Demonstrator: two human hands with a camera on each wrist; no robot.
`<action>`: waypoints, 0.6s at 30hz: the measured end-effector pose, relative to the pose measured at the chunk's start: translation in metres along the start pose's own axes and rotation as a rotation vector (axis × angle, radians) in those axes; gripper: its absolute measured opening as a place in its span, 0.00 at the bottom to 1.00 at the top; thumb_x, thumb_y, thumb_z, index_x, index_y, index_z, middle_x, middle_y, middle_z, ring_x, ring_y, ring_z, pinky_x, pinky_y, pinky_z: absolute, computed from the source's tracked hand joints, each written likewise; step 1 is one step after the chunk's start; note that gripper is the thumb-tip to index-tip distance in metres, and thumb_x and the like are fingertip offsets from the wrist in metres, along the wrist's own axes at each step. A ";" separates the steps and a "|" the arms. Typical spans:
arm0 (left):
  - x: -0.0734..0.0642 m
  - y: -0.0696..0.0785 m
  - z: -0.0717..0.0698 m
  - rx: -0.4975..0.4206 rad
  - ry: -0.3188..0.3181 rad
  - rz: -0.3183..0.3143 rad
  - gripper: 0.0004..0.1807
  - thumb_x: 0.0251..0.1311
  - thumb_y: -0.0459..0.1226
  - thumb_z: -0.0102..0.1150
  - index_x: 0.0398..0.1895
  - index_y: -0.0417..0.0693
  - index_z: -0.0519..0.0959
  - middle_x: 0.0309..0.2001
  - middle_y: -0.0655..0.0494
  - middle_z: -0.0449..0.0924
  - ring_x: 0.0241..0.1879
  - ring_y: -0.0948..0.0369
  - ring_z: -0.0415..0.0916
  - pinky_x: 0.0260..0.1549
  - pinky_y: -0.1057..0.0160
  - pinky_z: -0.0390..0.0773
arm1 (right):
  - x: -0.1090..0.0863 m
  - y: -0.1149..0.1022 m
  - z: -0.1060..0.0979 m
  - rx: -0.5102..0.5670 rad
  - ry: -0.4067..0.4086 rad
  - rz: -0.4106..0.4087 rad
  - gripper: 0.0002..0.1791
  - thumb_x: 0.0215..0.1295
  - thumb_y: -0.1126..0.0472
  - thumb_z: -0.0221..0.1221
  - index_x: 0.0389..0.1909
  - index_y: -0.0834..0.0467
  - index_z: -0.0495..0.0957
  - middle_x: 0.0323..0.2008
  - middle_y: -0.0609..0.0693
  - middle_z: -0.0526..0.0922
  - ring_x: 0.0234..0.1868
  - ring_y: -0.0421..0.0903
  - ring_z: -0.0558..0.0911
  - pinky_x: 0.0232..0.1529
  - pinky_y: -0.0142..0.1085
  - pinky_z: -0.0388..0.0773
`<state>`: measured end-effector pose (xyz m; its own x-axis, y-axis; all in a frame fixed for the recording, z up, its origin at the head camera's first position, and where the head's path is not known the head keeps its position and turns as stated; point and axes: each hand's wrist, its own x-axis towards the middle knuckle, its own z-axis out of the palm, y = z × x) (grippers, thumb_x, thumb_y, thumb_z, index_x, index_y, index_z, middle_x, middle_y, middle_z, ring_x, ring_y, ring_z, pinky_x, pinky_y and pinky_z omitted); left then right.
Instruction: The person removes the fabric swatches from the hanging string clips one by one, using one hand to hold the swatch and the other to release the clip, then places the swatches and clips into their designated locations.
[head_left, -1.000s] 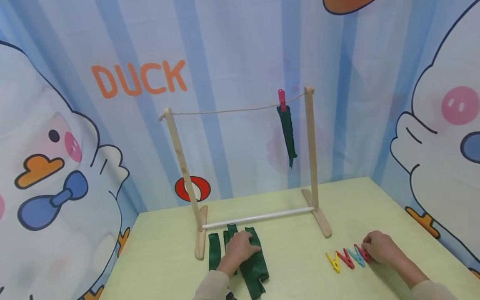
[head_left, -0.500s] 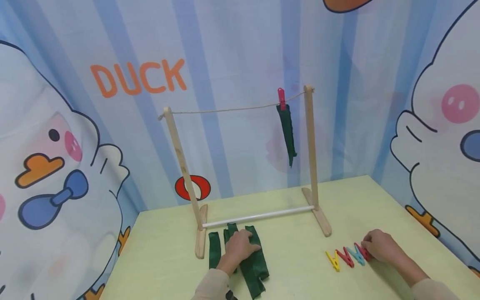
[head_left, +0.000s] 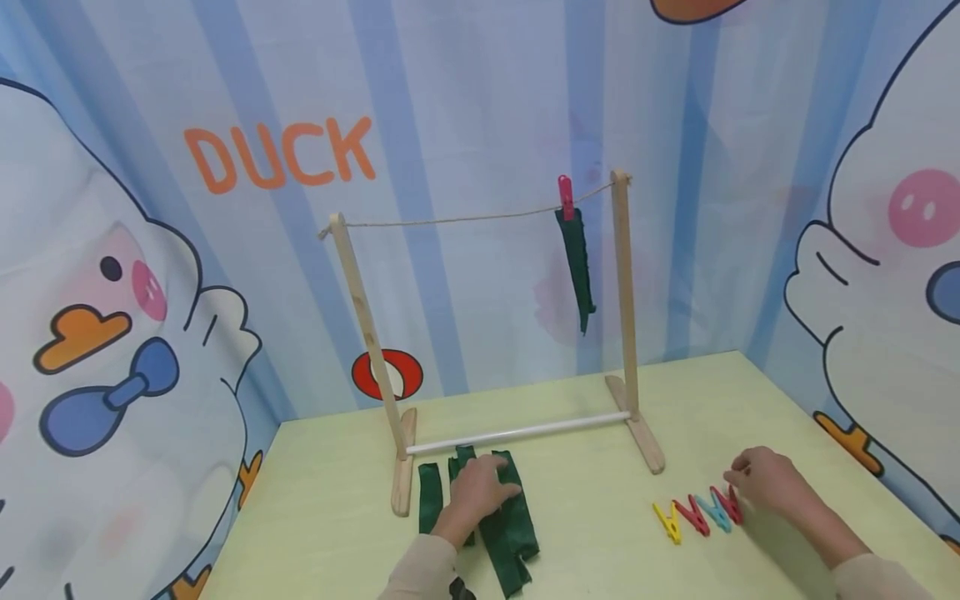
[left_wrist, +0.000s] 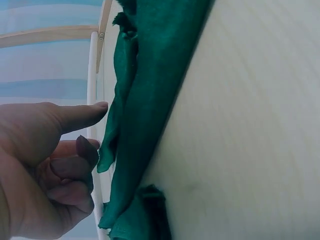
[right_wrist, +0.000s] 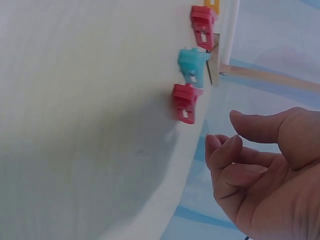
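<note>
Several green cloth strips lie on the table at the front. My left hand is over them with thumb spread and fingers loosely bent. In the left wrist view nothing shows between its fingers, beside the green cloth. Over on the right are a yellow clothespin, a blue clothespin and two red ones, standing in a row. Just beyond the end red clothespin is my right hand, fingers loosely bent and holding nothing, apart from that red clothespin in the right wrist view.
A wooden rack stands behind, with a string tied between its posts and a white bar low down. Near the right post, a red clothespin holds a hanging green cloth. A printed curtain backs the table.
My right hand has lifted slightly up and away from the end red clothespin, which stays in the row. The left hand keeps nearly the same place over the cloth.
</note>
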<state>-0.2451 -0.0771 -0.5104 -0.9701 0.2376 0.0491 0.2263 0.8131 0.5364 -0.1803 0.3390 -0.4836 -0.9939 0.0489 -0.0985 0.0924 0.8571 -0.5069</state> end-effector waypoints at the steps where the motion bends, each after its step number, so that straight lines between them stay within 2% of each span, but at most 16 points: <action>1: 0.001 0.001 0.000 0.000 0.005 0.003 0.27 0.55 0.45 0.74 0.57 0.44 0.82 0.48 0.46 0.84 0.28 0.56 0.78 0.28 0.53 0.79 | 0.000 -0.001 -0.002 -0.001 0.010 -0.007 0.16 0.69 0.62 0.60 0.40 0.76 0.78 0.34 0.61 0.83 0.36 0.55 0.81 0.36 0.49 0.81; 4: 0.002 0.003 -0.001 -0.001 0.025 0.012 0.26 0.56 0.45 0.74 0.56 0.45 0.82 0.51 0.46 0.83 0.32 0.55 0.79 0.27 0.54 0.78 | 0.000 -0.004 -0.005 -0.001 0.041 -0.034 0.17 0.69 0.62 0.61 0.40 0.76 0.78 0.33 0.61 0.83 0.35 0.55 0.81 0.36 0.50 0.81; 8: 0.005 0.005 -0.004 -0.009 0.048 0.027 0.25 0.57 0.44 0.73 0.56 0.44 0.82 0.50 0.46 0.83 0.31 0.53 0.81 0.25 0.55 0.77 | -0.003 -0.013 -0.010 0.001 0.060 -0.065 0.17 0.69 0.61 0.61 0.40 0.75 0.79 0.34 0.61 0.83 0.35 0.55 0.81 0.36 0.50 0.81; 10: 0.007 0.006 -0.007 -0.010 0.057 0.026 0.25 0.58 0.44 0.72 0.57 0.44 0.81 0.49 0.46 0.83 0.29 0.54 0.80 0.23 0.55 0.76 | -0.005 -0.019 -0.012 0.006 0.068 -0.079 0.17 0.70 0.60 0.61 0.41 0.75 0.79 0.34 0.60 0.83 0.35 0.55 0.81 0.37 0.50 0.81; 14: 0.013 0.009 -0.013 -0.011 0.093 0.045 0.25 0.60 0.44 0.71 0.58 0.45 0.80 0.40 0.49 0.85 0.27 0.57 0.79 0.21 0.57 0.75 | -0.007 -0.033 -0.018 0.036 0.101 -0.105 0.18 0.71 0.59 0.60 0.44 0.74 0.79 0.36 0.60 0.83 0.36 0.54 0.81 0.36 0.50 0.81; 18: 0.020 0.013 -0.019 -0.039 0.141 0.106 0.23 0.61 0.43 0.70 0.58 0.45 0.81 0.41 0.46 0.84 0.36 0.53 0.82 0.25 0.55 0.78 | -0.008 -0.045 -0.022 0.069 0.157 -0.145 0.17 0.72 0.60 0.59 0.46 0.73 0.78 0.38 0.61 0.82 0.35 0.53 0.81 0.33 0.48 0.80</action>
<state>-0.2630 -0.0721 -0.4863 -0.9443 0.2416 0.2236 0.3271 0.7657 0.5538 -0.1775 0.3109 -0.4415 -0.9937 0.0110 0.1113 -0.0540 0.8241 -0.5639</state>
